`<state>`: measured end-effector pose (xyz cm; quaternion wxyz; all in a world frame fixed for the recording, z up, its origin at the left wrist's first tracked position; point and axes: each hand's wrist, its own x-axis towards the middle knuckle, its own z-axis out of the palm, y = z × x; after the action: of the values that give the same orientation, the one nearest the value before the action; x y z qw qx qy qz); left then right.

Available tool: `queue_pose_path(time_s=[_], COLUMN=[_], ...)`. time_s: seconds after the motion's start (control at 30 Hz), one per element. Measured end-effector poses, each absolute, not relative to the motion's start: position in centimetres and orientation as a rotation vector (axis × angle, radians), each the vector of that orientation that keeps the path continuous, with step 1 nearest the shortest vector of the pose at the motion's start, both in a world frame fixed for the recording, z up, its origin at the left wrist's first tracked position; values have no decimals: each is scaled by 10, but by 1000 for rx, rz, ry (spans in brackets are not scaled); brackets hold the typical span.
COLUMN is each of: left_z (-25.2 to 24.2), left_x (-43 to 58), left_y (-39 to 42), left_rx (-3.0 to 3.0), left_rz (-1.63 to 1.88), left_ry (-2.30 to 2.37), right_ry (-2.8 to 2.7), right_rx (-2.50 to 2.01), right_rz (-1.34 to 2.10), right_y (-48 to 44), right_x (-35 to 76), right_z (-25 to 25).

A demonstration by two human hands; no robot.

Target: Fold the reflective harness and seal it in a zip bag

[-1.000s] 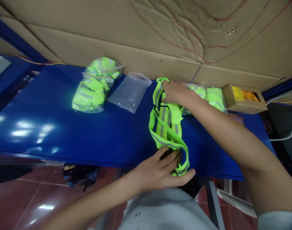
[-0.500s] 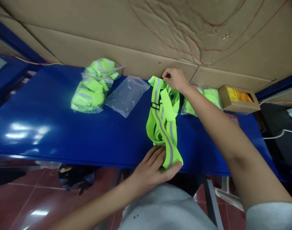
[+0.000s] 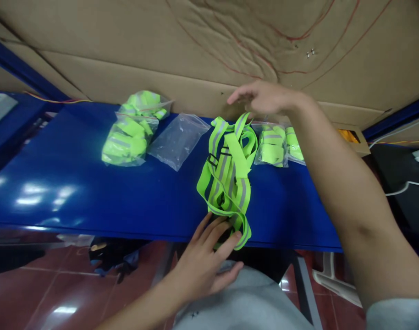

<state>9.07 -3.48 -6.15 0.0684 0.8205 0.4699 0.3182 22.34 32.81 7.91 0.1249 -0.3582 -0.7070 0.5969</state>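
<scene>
Spanning the rear of the work area, the brown paper-covered panel (image 3: 127, 36) borders the far edge of the glossy blue surface (image 3: 168, 197). On this surface lies the fluorescent yellow-green webbing harness with grey reflective stripes (image 3: 244, 192). It is arranged lengthwise in loose, overlapping loops; the nearest loop reaches the front edge.

Just left of the harness lies the flat, clear plastic zip bag (image 3: 180, 140). Further left, two filled clear plastic bags (image 3: 125, 142) containing yellow-green webbing stand one behind the other, touching. Just right of the harness, two more clear bags of folded webbing (image 3: 273, 151) sit side by side; the right forearm partly covers the second. Beyond that forearm, the brown cardboard box with an orange-filled opening (image 3: 362, 149) is partly visible.

The left hand (image 3: 207, 261) is partly open at the near end of the harness: fingers spread, fingertips at the near loop, thumb clear of the webbing. The right hand (image 3: 261, 97) is raised above the far end, fingers loosely extended, holding nothing.

Two small black rectangular buckles (image 3: 212, 159) sit on the harness straps, left of the plain yellow-green flap (image 3: 239, 156).
</scene>
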Motion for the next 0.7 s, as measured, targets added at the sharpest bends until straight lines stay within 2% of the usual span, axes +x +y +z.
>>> queue_pose_path(time_s=[0.17, 0.23, 0.47, 0.7], left_z=[-62, -60, -40, -9], left_x=[99, 101, 95, 82], left_y=[-30, -29, -24, 21], left_rx=[2283, 2212, 2235, 2301], left_rz=[1098, 1087, 1204, 1296], left_ry=[1820, 1904, 1997, 1899], right_ry=[-2652, -2749, -2914, -2760], right_rx=[-1148, -1147, -1432, -1540], right_rz=[772, 550, 213, 350], right_y=[318, 304, 250, 244], right_x=[218, 213, 205, 207], right_z=[66, 62, 34, 10])
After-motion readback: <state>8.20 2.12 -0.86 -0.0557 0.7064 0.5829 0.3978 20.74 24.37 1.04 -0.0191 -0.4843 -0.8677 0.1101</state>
